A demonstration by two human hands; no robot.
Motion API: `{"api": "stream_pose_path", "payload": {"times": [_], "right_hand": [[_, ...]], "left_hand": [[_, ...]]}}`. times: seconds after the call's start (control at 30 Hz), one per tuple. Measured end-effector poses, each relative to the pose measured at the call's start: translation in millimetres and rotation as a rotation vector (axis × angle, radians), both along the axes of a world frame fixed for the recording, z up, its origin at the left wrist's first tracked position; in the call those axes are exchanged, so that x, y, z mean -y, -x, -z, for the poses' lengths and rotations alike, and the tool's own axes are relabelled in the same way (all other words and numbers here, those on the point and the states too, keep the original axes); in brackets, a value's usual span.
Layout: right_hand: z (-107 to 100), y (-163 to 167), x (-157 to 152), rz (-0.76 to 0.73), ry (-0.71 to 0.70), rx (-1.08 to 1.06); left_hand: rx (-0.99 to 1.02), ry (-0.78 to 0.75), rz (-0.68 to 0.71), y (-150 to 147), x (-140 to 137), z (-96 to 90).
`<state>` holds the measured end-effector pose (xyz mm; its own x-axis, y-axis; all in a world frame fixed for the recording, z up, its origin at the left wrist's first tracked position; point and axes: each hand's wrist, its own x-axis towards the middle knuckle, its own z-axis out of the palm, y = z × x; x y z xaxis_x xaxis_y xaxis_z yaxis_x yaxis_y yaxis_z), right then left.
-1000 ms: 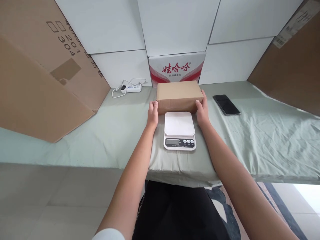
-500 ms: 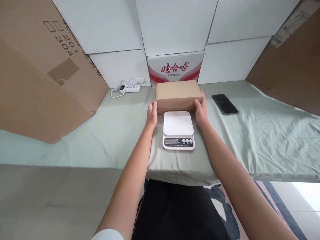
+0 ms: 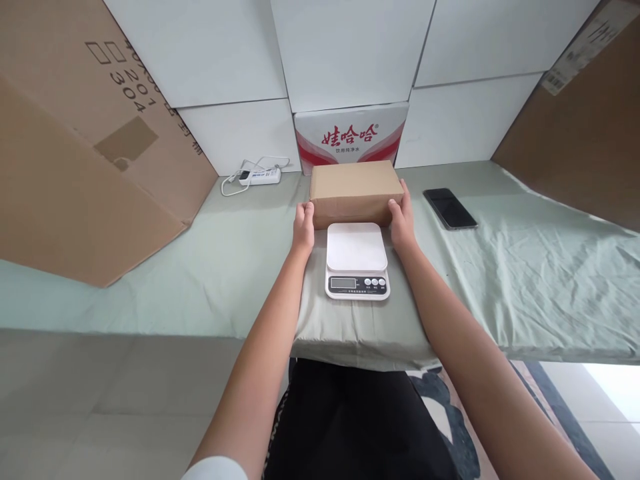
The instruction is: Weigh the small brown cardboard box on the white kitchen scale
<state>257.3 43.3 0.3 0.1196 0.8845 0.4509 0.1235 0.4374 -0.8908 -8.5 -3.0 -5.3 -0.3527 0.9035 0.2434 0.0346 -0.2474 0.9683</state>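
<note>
A closed brown cardboard box lies flat between my two hands, just behind a kitchen scale. My left hand grips its left end near the front corner, thumb up along the edge. On the opposite end, my right hand holds the right side, thumb on the front face and fingers around the corner. The white kitchen scale sits close in front of the box, between my forearms. Nothing lies on its plate, and its display looks blank.
Behind the box stands a white and red carton against white panels. A black phone lies to the right, and a white power strip with a cable at back left. Large cardboard sheets flank the cloth-covered table.
The box and both hands have shifted very slightly to the left. The scale has stayed in place.
</note>
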Motion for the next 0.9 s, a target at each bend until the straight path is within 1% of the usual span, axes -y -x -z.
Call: {"api": "stream_pose_path", "payload": {"times": [0.2, 0.57, 0.9], "right_hand": [[2.5, -2.7, -0.8, -0.015, -0.047, 0.017], [-5.7, 5.1, 9.3, 0.004, -0.112, -0.057], [-7.1, 3.4, 12.0, 0.021, -0.168, 0.018]], "left_hand": [[0.008, -0.047, -0.027, 0.5, -0.8, 0.5], [0.068, -0.14, -0.027, 0.8, -2.7, -1.2], [0.059, -0.189, -0.041, 1.3, 2.8, -6.3]]}}
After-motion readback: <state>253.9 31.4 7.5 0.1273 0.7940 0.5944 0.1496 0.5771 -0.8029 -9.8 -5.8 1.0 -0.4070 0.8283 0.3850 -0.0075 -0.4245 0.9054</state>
